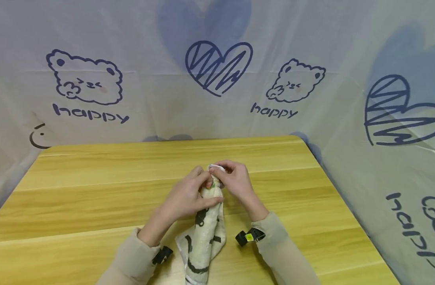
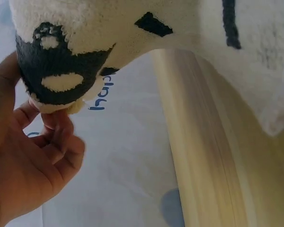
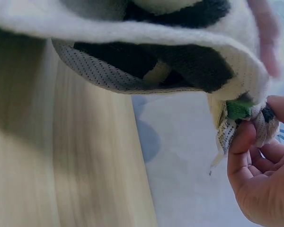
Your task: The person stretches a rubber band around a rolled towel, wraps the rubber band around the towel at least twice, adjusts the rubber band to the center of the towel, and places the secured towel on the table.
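A cream towel (image 1: 203,237) with dark printed marks is bunched lengthwise, its gathered far end raised and its near end spreading toward the table's front edge. My left hand (image 1: 192,194) grips the towel just below that far end, thumb lying across the front. With thumb and fingers, my right hand (image 1: 236,180) pinches the gathered tip. The right wrist view shows the twisted end (image 3: 241,113), with a green patch and a loose corner, between the right hand's fingers (image 3: 244,146). In the left wrist view, the left hand's fingers (image 2: 57,137) curl under the cloth.
The wood-grain table (image 1: 96,190) stretches out on both sides of the towel. A pale cloth sheet (image 1: 160,95) with hearts, bears and "happy" lettering hangs behind the table and along its right side. Black straps with small devices (image 1: 251,236) sit on both sleeved wrists.
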`<action>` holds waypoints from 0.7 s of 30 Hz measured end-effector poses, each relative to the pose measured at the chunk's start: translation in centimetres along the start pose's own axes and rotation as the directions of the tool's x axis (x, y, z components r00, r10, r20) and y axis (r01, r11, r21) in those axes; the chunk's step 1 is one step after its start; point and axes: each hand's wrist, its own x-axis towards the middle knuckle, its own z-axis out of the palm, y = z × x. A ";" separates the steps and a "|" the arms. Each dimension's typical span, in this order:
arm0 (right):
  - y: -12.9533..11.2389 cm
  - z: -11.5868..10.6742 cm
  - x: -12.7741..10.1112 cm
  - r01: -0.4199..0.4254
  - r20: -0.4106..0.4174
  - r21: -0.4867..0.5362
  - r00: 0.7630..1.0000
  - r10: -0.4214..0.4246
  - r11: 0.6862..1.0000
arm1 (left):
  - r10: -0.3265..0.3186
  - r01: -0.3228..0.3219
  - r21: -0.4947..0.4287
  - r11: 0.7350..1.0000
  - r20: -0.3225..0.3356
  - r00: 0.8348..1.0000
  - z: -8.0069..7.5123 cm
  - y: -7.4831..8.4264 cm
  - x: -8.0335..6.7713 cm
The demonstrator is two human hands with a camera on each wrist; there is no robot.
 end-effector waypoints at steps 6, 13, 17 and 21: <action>-0.3 -0.8 0.1 0.005 0.106 0.126 0.994 -0.018 0.992 | 0.123 -0.130 -0.134 0.983 -0.059 0.991 -0.6 -1.2 0.1; -0.6 -2.6 0.1 0.107 0.412 0.224 0.890 -0.194 0.969 | 0.200 -0.179 -0.511 0.841 -0.014 0.980 -2.5 -2.7 -0.2; -0.6 -2.7 0.0 0.110 0.439 0.243 0.874 -0.210 0.964 | 0.192 -0.115 -0.632 0.766 0.054 0.980 -2.7 -2.8 -0.3; -0.6 -2.0 -0.1 0.085 0.354 0.204 0.923 -0.155 0.975 | 0.191 -0.102 -0.624 0.775 0.078 0.978 -2.7 -2.6 -0.2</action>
